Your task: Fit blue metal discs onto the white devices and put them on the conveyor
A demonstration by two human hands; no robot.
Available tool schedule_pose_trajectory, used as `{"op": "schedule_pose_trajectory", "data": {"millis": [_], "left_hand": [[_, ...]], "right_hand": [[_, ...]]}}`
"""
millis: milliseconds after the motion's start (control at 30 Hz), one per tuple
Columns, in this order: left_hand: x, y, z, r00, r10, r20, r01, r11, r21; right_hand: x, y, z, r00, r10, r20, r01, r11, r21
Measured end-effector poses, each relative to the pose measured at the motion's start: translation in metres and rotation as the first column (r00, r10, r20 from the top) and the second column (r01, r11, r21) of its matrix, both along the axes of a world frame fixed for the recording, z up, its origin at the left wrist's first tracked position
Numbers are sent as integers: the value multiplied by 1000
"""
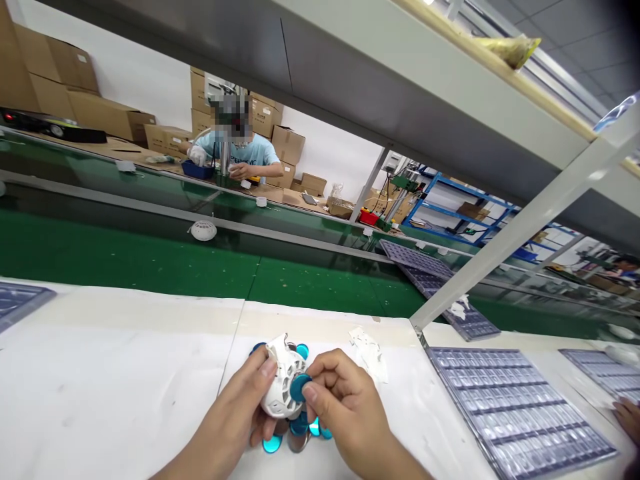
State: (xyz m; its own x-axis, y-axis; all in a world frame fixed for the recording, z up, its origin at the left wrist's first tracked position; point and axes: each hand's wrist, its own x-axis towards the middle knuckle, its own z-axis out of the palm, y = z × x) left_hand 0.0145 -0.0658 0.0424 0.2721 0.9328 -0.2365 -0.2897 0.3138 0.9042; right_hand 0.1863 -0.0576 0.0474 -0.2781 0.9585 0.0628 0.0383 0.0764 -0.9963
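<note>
My left hand (249, 393) is wrapped round a white slotted plastic housing (281, 393), roughly round with vents about its rim. Between the thumb and fingers of my right hand (345, 400) is a blue disc (300, 387), held against the face of the housing. Whether the disc touches or sits in the housing I cannot tell. Under and around both hands lie several loose blue and silver discs (273, 444) on the white table (125, 380). White scraps (369, 353) that look like thin paper or film lie just beyond my right hand.
A green conveyor belt (220, 267) runs beyond the table, carrying a white round part (203, 231). Clear plastic trays (520, 400) lie to the right, beside a slanted metal post (510, 233). A shelf (375, 87) hangs overhead. Across the belt a person (260, 153) works at a machine.
</note>
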Motion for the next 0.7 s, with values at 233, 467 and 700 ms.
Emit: {"op": "schedule_pose_trajectory", "data": {"millis": [233,467,700], "left_hand": [[-2,0,-4,996,-88,23,84,988,130],[1,-6,-2,998,-16,-64,20,998,57],[3,-19,-9,995,87,44,-83,993,-78]], "right_hand": [[3,0,-8,999,-25,34,25,999,-28],[-6,3,-11,991,22,-129,-29,998,-56],[-26,-7,-19,943,137,-303,-159,986,-49]]}}
